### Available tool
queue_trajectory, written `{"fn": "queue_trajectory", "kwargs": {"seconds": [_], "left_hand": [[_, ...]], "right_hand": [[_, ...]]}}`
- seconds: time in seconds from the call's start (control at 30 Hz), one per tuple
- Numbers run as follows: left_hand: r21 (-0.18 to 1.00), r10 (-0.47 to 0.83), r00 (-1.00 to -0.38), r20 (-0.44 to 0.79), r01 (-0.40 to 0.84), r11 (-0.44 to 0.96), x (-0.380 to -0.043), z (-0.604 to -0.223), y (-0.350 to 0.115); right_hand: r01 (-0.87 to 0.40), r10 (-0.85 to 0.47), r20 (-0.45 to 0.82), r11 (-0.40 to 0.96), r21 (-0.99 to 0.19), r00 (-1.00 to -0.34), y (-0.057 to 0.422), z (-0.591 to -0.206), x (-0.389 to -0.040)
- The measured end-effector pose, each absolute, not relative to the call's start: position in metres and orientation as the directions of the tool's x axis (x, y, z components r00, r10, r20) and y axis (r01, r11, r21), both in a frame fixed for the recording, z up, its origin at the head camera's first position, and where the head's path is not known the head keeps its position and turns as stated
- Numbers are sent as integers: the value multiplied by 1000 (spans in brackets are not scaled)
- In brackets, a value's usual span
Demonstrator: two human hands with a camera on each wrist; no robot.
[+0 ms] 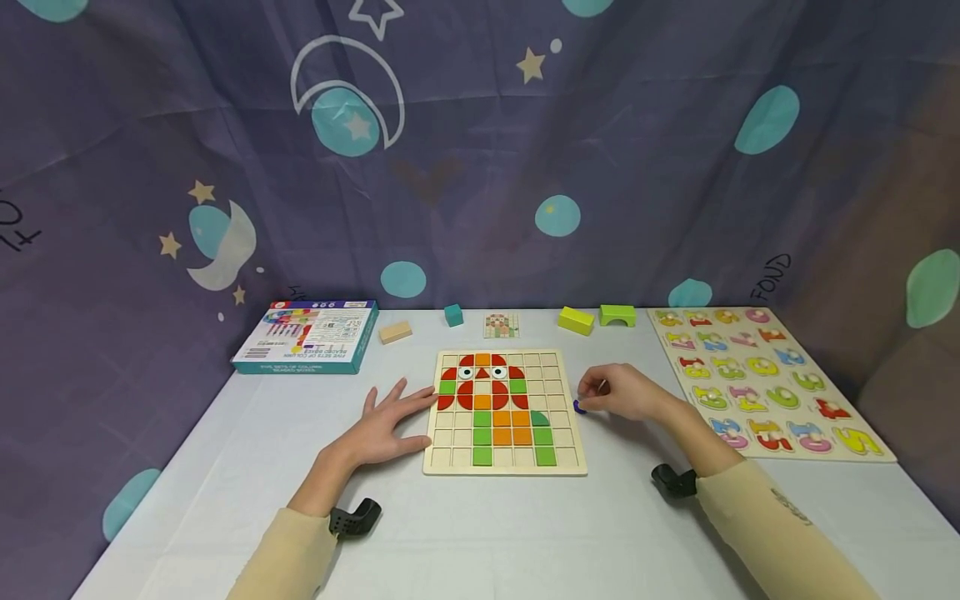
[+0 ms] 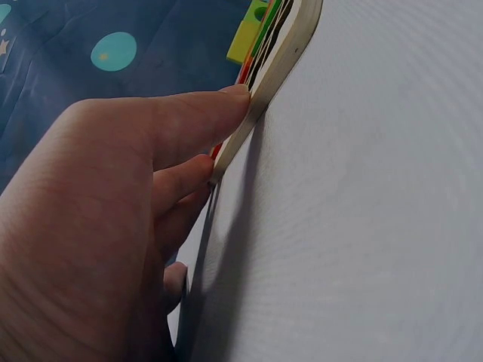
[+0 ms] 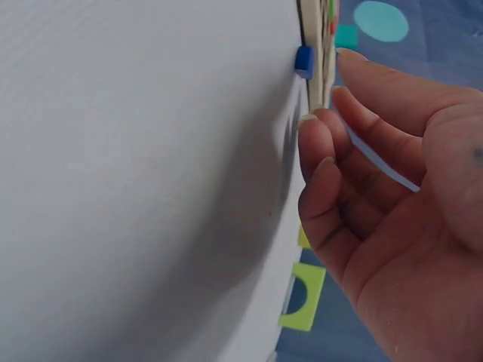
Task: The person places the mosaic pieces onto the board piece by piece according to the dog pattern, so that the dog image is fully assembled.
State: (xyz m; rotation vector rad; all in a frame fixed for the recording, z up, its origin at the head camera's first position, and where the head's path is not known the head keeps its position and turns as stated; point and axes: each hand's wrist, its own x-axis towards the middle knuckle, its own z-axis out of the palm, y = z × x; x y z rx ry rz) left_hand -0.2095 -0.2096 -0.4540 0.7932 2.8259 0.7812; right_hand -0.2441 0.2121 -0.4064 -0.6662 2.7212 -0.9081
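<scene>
A square wooden grid board (image 1: pixel 450 458) lies in the middle of the table, with red, orange, green and white pieces forming an owl-like picture. My left hand (image 1: pixel 384 429) is spread at its left side, thumb and fingertips touching the edge. In the left wrist view the thumb of that hand (image 2: pixel 113 173) rests against the wooden rim (image 2: pixel 283 68). By the board's right edge is a small dark blue block (image 1: pixel 579 407). Loosely curled, my right hand (image 1: pixel 626 392) has its fingertips beside this block. The right wrist view shows a gap between the fingers and the blue block (image 3: pixel 304 62).
Behind the board stand a small pattern card (image 1: pixel 501 325), a teal cube (image 1: pixel 453 315), a tan block (image 1: pixel 395 332), a yellow-green block (image 1: pixel 576 321) and a green arch (image 1: pixel 617 315). A flat box (image 1: pixel 307 337) lies at the left, a number puzzle board (image 1: pixel 780 446) at the right.
</scene>
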Motion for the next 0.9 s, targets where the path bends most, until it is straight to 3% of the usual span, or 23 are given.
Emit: {"fn": "queue_trajectory", "kwargs": {"seconds": [0.9], "left_hand": [[510,510,-860,32,453,731,-209,-453,-209]], "right_hand": [[-412,-542,-88,726,-550,-836,208,-413,-246]]}}
